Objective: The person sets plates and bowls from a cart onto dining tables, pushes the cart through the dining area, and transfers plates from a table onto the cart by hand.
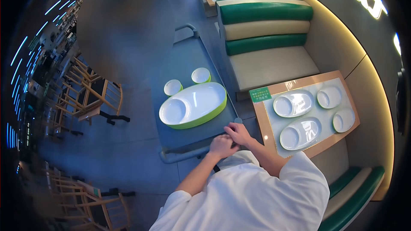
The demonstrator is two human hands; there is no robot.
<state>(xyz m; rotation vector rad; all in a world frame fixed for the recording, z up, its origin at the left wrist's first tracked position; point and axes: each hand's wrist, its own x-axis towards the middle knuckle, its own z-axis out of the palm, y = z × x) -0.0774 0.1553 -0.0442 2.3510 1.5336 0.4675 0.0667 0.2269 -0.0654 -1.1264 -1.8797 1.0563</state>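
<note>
Head view: the person's left hand (pixel 222 146) and right hand (pixel 238 133) meet in front of the body, at the near end of a grey cart (pixel 184 62). The fingers of both are bent, the right hand lying against the left; a small dark item shows beneath them. Whether either hand grips it cannot be determined.

On the cart stands a large oval dish (pixel 206 99), white inside with a recessed round section, green outside. Two small round bowls (pixel 201 75) (pixel 173 87), also white and green, stand just beside its far side. Whether any of these are stacks is unclear.

To the person's right, a wood-edged table (pixel 308 81) bears two oval dishes (pixel 293 103) (pixel 300 133) and two smaller dishes (pixel 329 97) (pixel 343 120) nearer the wall. A green card (pixel 260 95) lies at one corner. A green-and-cream bench (pixel 267 25) adjoins the table; wooden chairs (pixel 92 94) stand across the aisle.
</note>
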